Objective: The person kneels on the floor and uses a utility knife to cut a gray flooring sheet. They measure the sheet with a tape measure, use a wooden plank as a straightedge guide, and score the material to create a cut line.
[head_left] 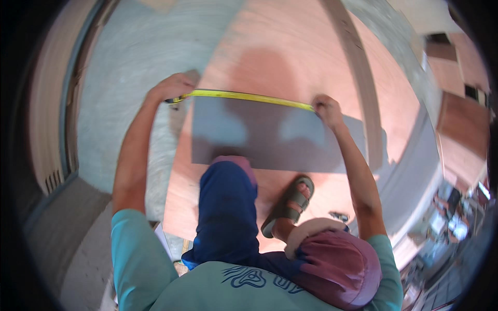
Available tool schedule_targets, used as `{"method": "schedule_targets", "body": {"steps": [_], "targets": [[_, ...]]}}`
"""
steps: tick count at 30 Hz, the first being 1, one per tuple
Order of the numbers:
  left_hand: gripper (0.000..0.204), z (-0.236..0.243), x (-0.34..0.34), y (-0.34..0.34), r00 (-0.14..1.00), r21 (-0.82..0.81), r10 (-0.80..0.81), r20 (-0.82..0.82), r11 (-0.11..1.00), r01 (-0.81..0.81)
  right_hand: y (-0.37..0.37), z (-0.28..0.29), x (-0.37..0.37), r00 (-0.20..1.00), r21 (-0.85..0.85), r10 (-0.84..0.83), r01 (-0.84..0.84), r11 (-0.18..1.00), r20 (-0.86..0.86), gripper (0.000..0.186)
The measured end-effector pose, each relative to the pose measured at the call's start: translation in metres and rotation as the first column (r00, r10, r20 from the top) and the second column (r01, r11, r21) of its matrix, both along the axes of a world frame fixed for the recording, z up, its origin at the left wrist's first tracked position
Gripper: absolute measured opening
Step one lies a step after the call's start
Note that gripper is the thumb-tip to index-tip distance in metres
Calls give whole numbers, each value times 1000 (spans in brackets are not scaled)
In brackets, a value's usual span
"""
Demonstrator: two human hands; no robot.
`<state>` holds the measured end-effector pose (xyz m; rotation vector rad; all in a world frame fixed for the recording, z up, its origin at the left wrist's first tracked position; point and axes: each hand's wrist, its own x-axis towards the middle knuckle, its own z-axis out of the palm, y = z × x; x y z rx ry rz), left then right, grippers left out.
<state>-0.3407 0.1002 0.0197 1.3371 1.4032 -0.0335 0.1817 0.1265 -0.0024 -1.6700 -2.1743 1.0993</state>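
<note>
My left hand (pixel 173 87) is closed on the dark case of a tape measure (pixel 174 100). The yellow blade (pixel 249 98) stretches to my right hand (pixel 326 107), whose fingers are closed on its far end. Beneath the blade lies a dark grey rectangular sheet (pixel 270 147) on a pale pinkish plywood board (pixel 183 200), the blade lying along its back edge. My shadow falls across both.
A long wooden strip (pixel 353 52) crosses the board at right. Planks (pixel 49 103) line the far left. Reddish panels (pixel 456 124) and clutter (pixel 456 225) stand at the far right. My bent knee and sandalled foot (pixel 288 206) occupy the lower middle.
</note>
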Motion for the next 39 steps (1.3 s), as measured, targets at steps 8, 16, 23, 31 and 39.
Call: {"method": "schedule_targets", "body": {"steps": [8, 16, 23, 31, 39], "targets": [[19, 17, 16, 8, 995, -89, 80, -53, 992, -85, -24, 20, -7, 997, -27, -57, 59, 998, 60, 16], [18, 11, 4, -13, 975, -86, 220, -13, 972, -220, 27, 58, -12, 939, -169, -217, 176, 970, -268, 11], [18, 29, 20, -80, 890, 47, 455, -1, 889, -455, -8, 120, 24, 807, -34, -491, 509, 860, -329, 32], [23, 47, 83, -75, 781, -146, 600, 172, 800, -583, -123, 65, 209, 792, 698, -563, 265, 666, 236, 84], [27, 61, 144, -63, 763, -176, 631, 140, 774, -608, -159, 56, 289, 557, 152, -487, 540, 828, 673, 123]]}}
